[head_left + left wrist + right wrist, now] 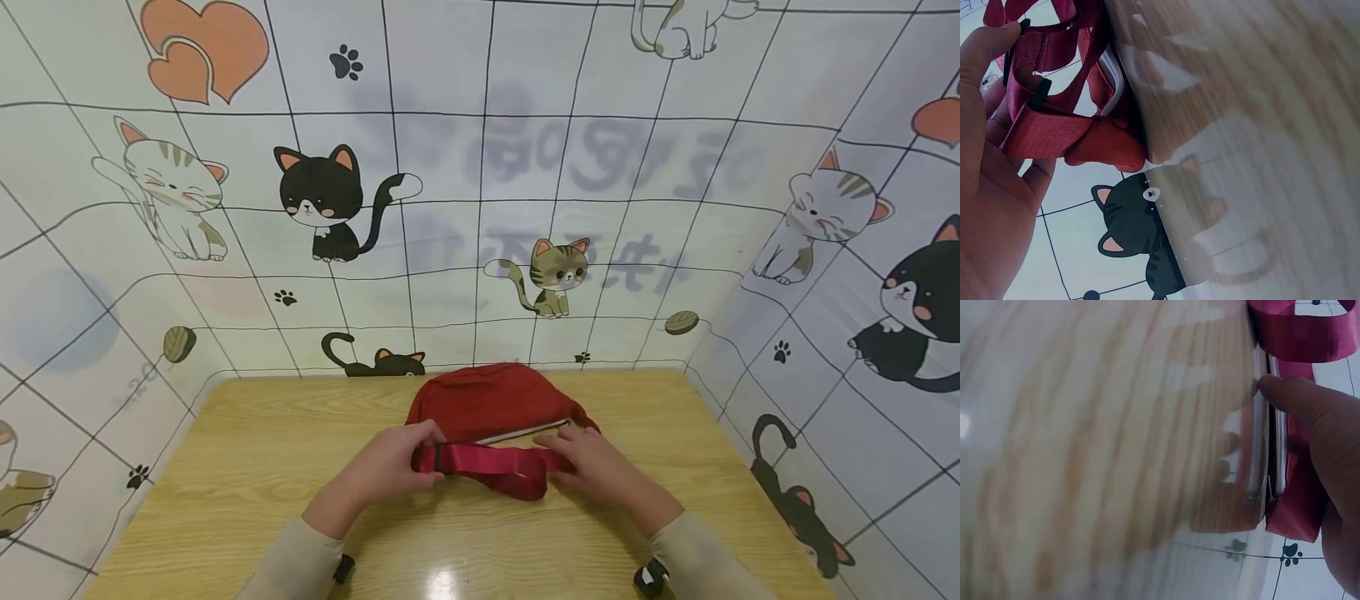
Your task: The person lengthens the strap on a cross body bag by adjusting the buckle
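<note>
A red waist bag [495,404] lies at the back of the table with its pale zipper facing me. Its crimson strap [487,460] is gathered in front, with a loop drooping at the middle. My left hand [386,468] pinches the strap at its left end beside a black slider [1040,94]. At the right end of the bag, my right hand [600,471] grips the strap side, its thumb [1291,397] lying by the zipper [1280,450]. The fingers of the right hand are mostly hidden behind the bag in the right wrist view.
The wooden tabletop [285,417] is glossy and reflects light near its front. Behind and at both sides hang white gridded sheets [450,183] printed with cartoon cats. The bag's back edge stands close to the rear sheet.
</note>
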